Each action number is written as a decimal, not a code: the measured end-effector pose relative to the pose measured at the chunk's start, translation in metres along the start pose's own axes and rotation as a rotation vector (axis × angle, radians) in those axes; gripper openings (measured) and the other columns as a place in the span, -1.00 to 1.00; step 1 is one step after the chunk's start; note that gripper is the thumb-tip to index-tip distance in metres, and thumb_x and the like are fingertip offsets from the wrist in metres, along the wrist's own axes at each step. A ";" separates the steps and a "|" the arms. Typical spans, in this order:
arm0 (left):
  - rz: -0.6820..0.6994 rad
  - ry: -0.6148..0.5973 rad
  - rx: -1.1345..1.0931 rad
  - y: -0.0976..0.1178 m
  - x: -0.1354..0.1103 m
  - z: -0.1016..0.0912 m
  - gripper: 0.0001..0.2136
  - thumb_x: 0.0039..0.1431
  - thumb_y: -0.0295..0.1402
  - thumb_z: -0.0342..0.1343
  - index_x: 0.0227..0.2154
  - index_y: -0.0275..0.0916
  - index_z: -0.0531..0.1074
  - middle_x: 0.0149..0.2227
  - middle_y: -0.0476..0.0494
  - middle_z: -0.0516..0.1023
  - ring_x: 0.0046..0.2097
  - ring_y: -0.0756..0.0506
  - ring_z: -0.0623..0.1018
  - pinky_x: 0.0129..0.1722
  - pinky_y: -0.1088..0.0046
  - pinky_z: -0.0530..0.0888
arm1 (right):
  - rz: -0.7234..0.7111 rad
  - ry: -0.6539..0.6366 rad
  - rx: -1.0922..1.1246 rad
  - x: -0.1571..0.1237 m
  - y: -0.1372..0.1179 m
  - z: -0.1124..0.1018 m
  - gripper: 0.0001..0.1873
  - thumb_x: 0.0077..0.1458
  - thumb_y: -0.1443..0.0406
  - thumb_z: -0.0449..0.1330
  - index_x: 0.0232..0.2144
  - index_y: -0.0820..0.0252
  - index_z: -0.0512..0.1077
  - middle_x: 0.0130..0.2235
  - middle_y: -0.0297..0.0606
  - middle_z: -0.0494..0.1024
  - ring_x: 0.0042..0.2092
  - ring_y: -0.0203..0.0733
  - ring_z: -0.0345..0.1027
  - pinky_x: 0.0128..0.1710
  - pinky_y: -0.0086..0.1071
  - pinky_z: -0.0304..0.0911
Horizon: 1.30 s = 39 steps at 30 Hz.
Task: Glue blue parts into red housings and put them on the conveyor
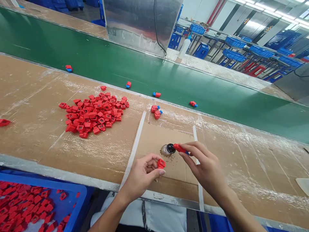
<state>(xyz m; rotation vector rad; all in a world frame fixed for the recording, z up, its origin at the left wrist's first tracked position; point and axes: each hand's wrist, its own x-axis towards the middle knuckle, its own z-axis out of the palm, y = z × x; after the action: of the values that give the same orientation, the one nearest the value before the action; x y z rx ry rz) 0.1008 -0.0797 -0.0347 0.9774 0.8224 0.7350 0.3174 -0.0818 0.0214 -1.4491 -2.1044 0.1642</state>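
Between its thumb and fingers my left hand [145, 170] holds a small red plastic part [161, 163], a hollow block with a square opening on its face. My right hand [205, 159] pinches a red-and-blue plastic part [180, 148]; its red end is at the rim of a small round jar [166, 149]. Dark material shows in the jar's mouth, and dark specks lie around it on the cardboard [154, 138]. Behind the jar, two red-and-blue parts [156, 111] rest close together on the table.
A large pile of red parts [96, 112] lies left on the cardboard-covered table. Beyond it runs a green belt [103, 71] with several red-and-blue parts near its close edge. A blue crate [79, 193] of red parts stands lower left. A white bottle [184, 46] stands behind the belt.
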 end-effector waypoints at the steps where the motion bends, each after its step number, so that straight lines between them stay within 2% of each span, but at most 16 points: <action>1: 0.001 -0.006 -0.005 0.000 0.000 0.000 -0.79 0.13 -0.33 0.26 -0.19 -0.24 0.45 -0.41 0.03 0.44 -0.39 0.05 0.42 -0.39 0.56 0.41 | 0.020 0.011 0.007 0.000 0.000 -0.001 -0.82 0.32 0.30 0.11 -0.06 0.09 0.43 -0.15 -0.18 0.55 -0.19 -0.14 0.46 -0.24 -0.29 0.39; 6: -0.017 -0.062 -0.065 -0.001 0.000 0.001 -0.80 0.13 -0.39 0.24 -0.19 -0.26 0.44 -0.43 0.04 0.44 -0.40 0.06 0.43 -0.40 0.57 0.41 | 0.095 0.050 0.054 0.001 0.002 -0.006 -0.84 0.30 0.27 0.14 -0.08 0.10 0.44 -0.16 -0.22 0.56 -0.33 -0.23 0.39 -0.32 -0.32 0.36; 11: -0.001 -0.083 -0.089 0.000 0.005 0.003 -0.80 0.13 -0.40 0.24 -0.18 -0.27 0.44 -0.44 0.03 0.46 -0.42 0.05 0.44 -0.41 0.56 0.41 | 0.143 0.033 0.173 -0.005 -0.008 -0.009 -0.81 0.29 0.25 0.16 -0.07 0.10 0.45 -0.15 -0.19 0.56 -0.24 -0.17 0.45 -0.28 -0.31 0.41; 17: -0.003 -0.117 -0.049 0.001 0.005 0.002 -0.79 0.15 -0.39 0.23 -0.15 -0.28 0.45 -0.44 0.02 0.45 -0.40 0.05 0.42 -0.38 0.56 0.38 | 0.118 -0.042 0.300 -0.020 -0.025 0.003 -0.80 0.27 0.32 0.17 -0.05 0.12 0.45 -0.17 -0.20 0.56 -0.22 -0.21 0.47 -0.26 -0.39 0.42; 22: -0.023 -0.125 0.004 0.001 0.003 0.003 -0.79 0.15 -0.35 0.23 -0.16 -0.28 0.45 -0.37 -0.02 0.46 -0.33 0.02 0.42 -0.32 0.52 0.37 | 0.125 -0.078 0.334 -0.028 -0.026 0.011 -0.80 0.28 0.33 0.16 -0.06 0.14 0.46 -0.15 -0.19 0.55 -0.15 -0.19 0.46 -0.20 -0.39 0.41; 27: -0.008 -0.125 0.029 0.000 0.003 0.002 -0.80 0.17 -0.34 0.22 -0.17 -0.28 0.45 -0.34 -0.03 0.46 -0.29 0.02 0.41 -0.27 0.50 0.35 | 0.128 -0.087 0.351 -0.030 -0.024 0.013 -0.81 0.27 0.36 0.17 -0.06 0.14 0.46 -0.15 -0.21 0.54 -0.18 -0.25 0.45 -0.22 -0.44 0.38; 34: -0.022 -0.133 0.121 -0.001 0.000 0.001 -0.82 0.19 -0.31 0.17 -0.18 -0.25 0.45 -0.43 0.05 0.38 -0.40 0.03 0.36 -0.38 0.51 0.32 | 0.096 -0.129 0.368 -0.037 -0.022 0.020 -0.86 0.27 0.40 0.15 -0.15 0.14 0.45 -0.17 -0.23 0.48 -0.16 -0.26 0.40 -0.20 -0.46 0.30; 39: -0.056 -0.174 0.218 0.003 -0.002 -0.001 -0.90 0.22 -0.36 0.10 -0.24 -0.24 0.42 -0.43 0.04 0.38 -0.40 0.02 0.35 -0.42 0.51 0.26 | 0.108 -0.177 0.371 -0.043 -0.028 0.025 -0.83 0.30 0.42 0.08 -0.16 0.14 0.45 -0.29 -0.28 0.36 -0.29 -0.28 0.30 -0.30 -0.46 0.24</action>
<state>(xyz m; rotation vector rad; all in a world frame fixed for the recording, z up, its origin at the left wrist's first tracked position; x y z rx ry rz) 0.0986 -0.0795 -0.0323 1.1906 0.7846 0.5110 0.2918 -0.1259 -0.0047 -1.3591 -1.9957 0.7091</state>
